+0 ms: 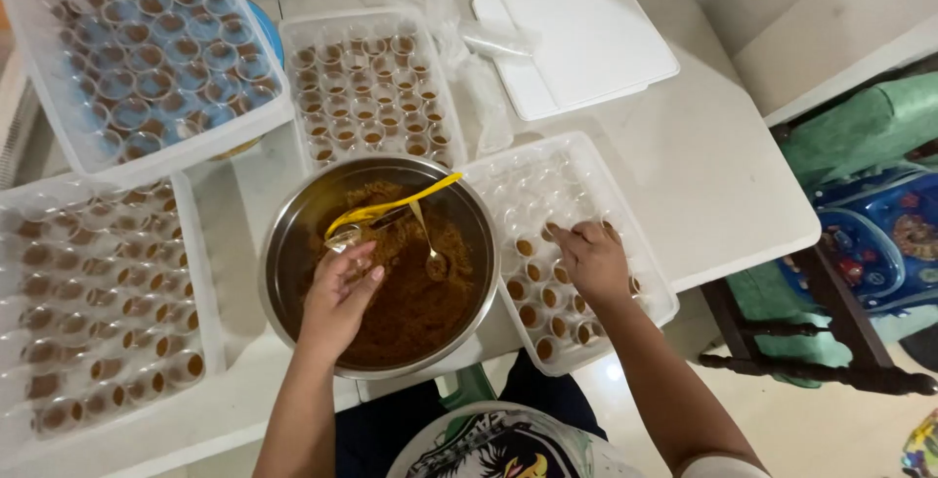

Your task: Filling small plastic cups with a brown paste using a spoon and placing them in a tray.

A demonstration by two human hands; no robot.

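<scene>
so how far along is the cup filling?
Done: three trays of filled cups, far left, near left and centre. In hand: the left hand holds a small cup over the steel bowl of brown mix, while the right hand rests in the right tray. Left: that tray's far rows are empty, and plenty of mix remains.

Far-left tray of filled cups (147, 58) sits on a blue tub (266, 30). Flat white lids (576, 38) stacked at tabletop (703, 175) back, crumpled clear plastic bag (469, 58) beside. Dark wooden chair (821, 331) right.
</scene>
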